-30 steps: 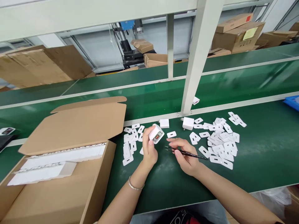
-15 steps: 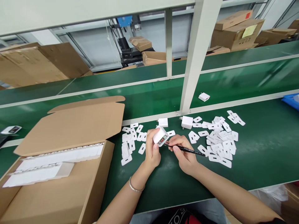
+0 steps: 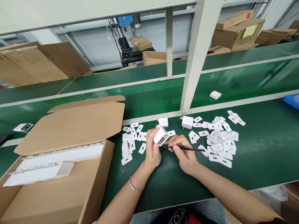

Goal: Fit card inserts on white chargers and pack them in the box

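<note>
The left hand (image 3: 153,153) has the charger (image 3: 160,133) pinched between thumb and fingers, held up over the bench (image 3: 261,152), open end tipped toward the right hand, and there's a flash of red inside! In comes the right hand (image 3: 185,157), thumb and fingers pressed around the tweezers (image 3: 192,148), tips right at that opening; whether they touch anything within is hard to tell from here. A bracelet (image 3: 136,186) rings the left wrist. Just behind the pair lies a lone plate (image 3: 172,133), white and slotted. More plates sit scattered to the left, a bigger heap to the right, one of them just beneath the tweezers' back end. Two spare chargers (image 3: 187,122) rest near the foot of the post (image 3: 194,62). And on the far left, the carton (image 3: 99,177) stands open, lid back, white trays (image 3: 44,174) inside!
</note>
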`<state>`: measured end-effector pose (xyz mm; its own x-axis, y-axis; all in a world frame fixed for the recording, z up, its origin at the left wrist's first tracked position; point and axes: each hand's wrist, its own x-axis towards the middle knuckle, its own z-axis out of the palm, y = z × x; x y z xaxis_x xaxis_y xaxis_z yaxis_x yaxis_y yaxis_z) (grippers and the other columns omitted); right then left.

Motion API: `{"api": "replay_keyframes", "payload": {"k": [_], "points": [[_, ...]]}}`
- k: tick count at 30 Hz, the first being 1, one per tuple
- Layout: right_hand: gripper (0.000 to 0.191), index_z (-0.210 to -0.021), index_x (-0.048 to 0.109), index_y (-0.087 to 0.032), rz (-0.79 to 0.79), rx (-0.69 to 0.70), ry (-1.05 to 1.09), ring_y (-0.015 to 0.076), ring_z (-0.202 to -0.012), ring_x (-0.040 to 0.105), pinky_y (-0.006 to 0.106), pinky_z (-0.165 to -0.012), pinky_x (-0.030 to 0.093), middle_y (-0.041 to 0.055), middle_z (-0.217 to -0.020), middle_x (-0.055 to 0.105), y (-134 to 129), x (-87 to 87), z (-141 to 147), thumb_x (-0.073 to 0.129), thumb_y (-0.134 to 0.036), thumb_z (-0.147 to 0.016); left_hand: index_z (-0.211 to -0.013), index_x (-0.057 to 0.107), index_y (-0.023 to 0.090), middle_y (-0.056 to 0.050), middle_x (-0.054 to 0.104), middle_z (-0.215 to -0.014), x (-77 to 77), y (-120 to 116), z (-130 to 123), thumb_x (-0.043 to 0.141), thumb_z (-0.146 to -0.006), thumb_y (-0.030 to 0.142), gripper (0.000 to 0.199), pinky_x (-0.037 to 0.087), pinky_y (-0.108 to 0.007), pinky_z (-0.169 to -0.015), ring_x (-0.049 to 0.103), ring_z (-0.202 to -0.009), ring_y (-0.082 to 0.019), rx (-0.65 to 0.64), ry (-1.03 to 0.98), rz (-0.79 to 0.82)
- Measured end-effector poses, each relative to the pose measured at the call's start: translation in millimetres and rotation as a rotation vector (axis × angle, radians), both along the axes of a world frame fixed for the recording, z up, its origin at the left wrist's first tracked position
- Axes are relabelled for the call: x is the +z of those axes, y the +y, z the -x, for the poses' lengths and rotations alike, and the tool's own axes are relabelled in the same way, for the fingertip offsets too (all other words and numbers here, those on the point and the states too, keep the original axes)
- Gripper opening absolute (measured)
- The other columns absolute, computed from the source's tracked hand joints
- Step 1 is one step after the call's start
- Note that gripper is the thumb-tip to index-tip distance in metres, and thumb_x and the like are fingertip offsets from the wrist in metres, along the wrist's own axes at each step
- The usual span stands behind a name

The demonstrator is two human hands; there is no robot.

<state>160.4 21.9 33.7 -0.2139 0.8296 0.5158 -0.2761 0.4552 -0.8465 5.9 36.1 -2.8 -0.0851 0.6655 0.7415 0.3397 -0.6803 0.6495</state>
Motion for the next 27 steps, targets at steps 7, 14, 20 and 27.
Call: {"api": "replay_keyframes", "payload": {"k": [7, 14, 20, 27], "points": [[0.015, -0.103, 0.063, -0.024, -0.007, -0.099, 0.003, 0.0155, -0.079, 0.059, 0.033, -0.073, 0.056, 0.0049, -0.094, 0.061, 1.3, 3.8, -4.8, 0.053, -0.034, -0.108, -0.145, 0.053, 0.024, -0.012, 0.061, -0.12, -1.3, 1.1, -0.2, 0.031, -0.111, 0.048, 0.047, 0.049, -0.038, -0.087, 0.06, -0.103, -0.025, 0.029, 0.015, 0.0], [0.014, -0.107, 0.062, -0.025, -0.042, -0.056, -0.115, 0.0198, -0.089, 0.063, 0.043, -0.088, 0.057, 0.0066, -0.096, 0.064, 0.9, -4.7, -7.3, 0.051, -0.033, -0.108, -0.145, 0.053, 0.024, -0.011, 0.061, -0.118, -2.5, 0.0, -0.5, 0.031, -0.111, 0.05, 0.048, 0.048, -0.039, -0.088, 0.06, -0.101, -0.025, 0.02, 0.011, 0.019], [0.012, -0.109, 0.062, -0.025, -0.071, -0.042, -0.127, 0.0188, -0.093, 0.064, 0.036, -0.08, 0.055, 0.0068, -0.102, 0.065, 1.2, -3.1, -6.3, 0.05, -0.029, -0.108, -0.146, 0.051, 0.025, -0.011, 0.06, -0.12, -2.0, -0.3, -0.3, 0.032, -0.111, 0.048, 0.046, 0.048, -0.038, -0.089, 0.059, -0.103, -0.024, -0.001, 0.012, 0.013], [0.013, -0.11, 0.062, -0.026, -0.069, -0.025, -0.123, 0.0194, -0.096, 0.064, 0.036, -0.078, 0.055, 0.0068, -0.102, 0.064, 1.0, -2.5, -7.0, 0.049, -0.03, -0.109, -0.145, 0.051, 0.024, -0.011, 0.06, -0.118, -0.3, -0.4, -1.0, 0.03, -0.111, 0.05, 0.048, 0.049, -0.037, -0.087, 0.06, -0.1, -0.024, 0.023, 0.03, 0.014]]}}
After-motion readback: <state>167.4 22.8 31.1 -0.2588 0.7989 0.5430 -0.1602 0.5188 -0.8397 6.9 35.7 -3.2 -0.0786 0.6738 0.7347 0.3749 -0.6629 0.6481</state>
